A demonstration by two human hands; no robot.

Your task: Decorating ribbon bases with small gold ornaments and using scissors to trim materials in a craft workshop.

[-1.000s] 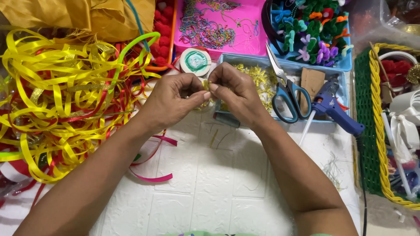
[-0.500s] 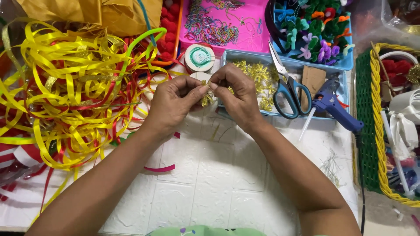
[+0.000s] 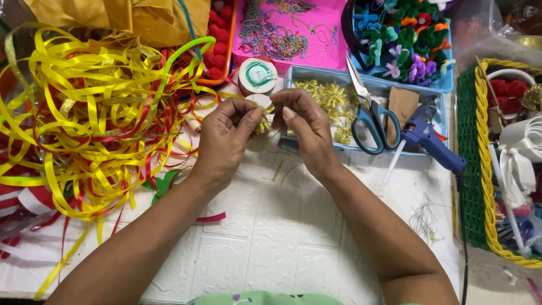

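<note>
My left hand [image 3: 226, 138] and my right hand [image 3: 302, 127] meet over the white textured board [image 3: 265, 237], both pinching one small gold tinsel ornament [image 3: 263, 123] between their fingertips. Just behind the hands lies a grey-blue tray [image 3: 316, 73] with several more gold tinsel pieces [image 3: 330, 99]. A round spool with a green-and-white label [image 3: 257, 74] stands right behind my left fingers.
A big tangle of yellow and red ribbons [image 3: 84, 118] fills the left. Blue-handled scissors [image 3: 370, 116] and a blue glue gun [image 3: 432, 141] rest on the tray. A pink tray of bead chains [image 3: 282, 34], pipe-cleaner flowers [image 3: 403, 39] and a green-yellow basket [image 3: 485, 169] stand around.
Both hands have shifted slightly and turned the gold ornament between the fingers. The view has moved a little, showing more of the ribbon pile's lower edge.
</note>
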